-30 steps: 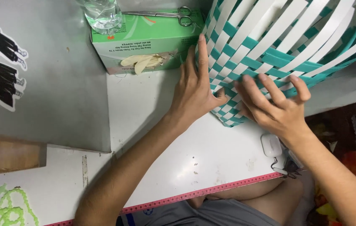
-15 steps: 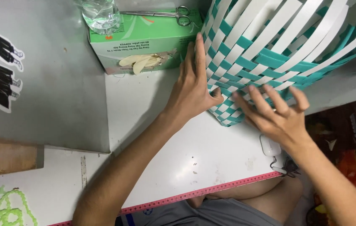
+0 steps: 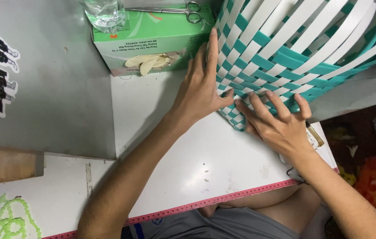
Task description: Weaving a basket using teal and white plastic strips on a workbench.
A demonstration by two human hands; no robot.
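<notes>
A half-woven basket (image 3: pixel 285 53) of white and teal plastic strips lies on its side on the white table (image 3: pixel 188 150), its loose strips fanning out to the upper right. My left hand (image 3: pixel 201 90) lies flat against the basket's woven left side, fingers pointing up and thumb on the lower corner. My right hand (image 3: pixel 276 121) presses on the lower woven edge with its fingers spread and curled over the strips. The thumbs of both hands nearly meet at the basket's bottom corner.
A green tissue box (image 3: pixel 152 37) stands left of the basket, with scissors (image 3: pixel 170 9) and a clear plastic bottle (image 3: pixel 104 13) on it. A grey panel (image 3: pixel 46 88) with black stickers covers the left. Green beads (image 3: pixel 11 217) lie at the bottom left. A pink measuring strip (image 3: pixel 223 199) lines the table's front edge.
My right hand has slid left along the basket's lower edge toward my left thumb, its fingers spreading over the weave. My left hand stays flat on the basket.
</notes>
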